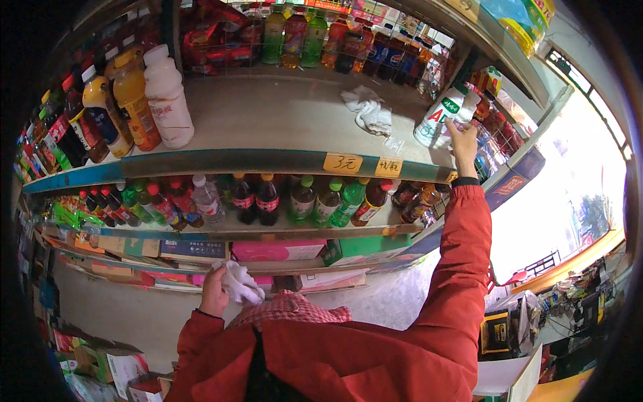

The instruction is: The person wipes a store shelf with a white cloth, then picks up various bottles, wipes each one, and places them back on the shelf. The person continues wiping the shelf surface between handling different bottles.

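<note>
My left hand point(215, 292) holds a crumpled white cloth point(242, 282) low in front of the shelves. My right hand point(463, 143) reaches to the right end of the upper shelf point(261, 118), its fingertips against a white plastic bottle with a green cap point(438, 116). Another pale bottle point(468, 106) stands just beside it, partly behind the hand; whether the fingers are closed around either one is not plain. Left of them, a crumpled white and grey cloth point(372, 116) lies on the shelf, with a small clear packet or tag point(393, 144) near the edge.
Drink bottles point(135, 100) stand at the shelf's left end, and a white bottle point(168, 100) beside them. More bottles point(301, 201) line the shelf below, above cartons point(279, 249). Wire mesh point(226, 50) backs the upper shelf. Open boxes point(120, 369) lie on the floor at lower left.
</note>
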Motion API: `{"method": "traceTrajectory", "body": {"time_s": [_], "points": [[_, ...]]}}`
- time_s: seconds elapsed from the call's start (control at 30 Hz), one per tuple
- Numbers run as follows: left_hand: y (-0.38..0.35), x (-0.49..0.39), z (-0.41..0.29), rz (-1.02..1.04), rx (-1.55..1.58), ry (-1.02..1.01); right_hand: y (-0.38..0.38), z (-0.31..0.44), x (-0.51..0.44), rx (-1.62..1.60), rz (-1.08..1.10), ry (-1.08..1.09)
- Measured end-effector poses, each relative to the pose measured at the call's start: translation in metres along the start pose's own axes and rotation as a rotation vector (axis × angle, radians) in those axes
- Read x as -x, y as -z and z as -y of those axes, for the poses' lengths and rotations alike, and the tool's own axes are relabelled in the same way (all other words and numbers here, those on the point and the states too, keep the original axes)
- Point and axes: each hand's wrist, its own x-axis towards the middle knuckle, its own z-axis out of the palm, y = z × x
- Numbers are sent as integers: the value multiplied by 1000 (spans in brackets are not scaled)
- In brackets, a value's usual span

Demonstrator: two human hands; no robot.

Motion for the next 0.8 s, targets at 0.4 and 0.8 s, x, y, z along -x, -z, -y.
{"method": "traceTrajectory", "body": {"time_s": [0.4, 0.8], "points": [[19, 1, 14, -48, 39, -4, -22, 63, 8, 243, -87, -83], [14, 10, 4, -54, 49, -94, -7, 46, 8, -124, -131, 85]]}}
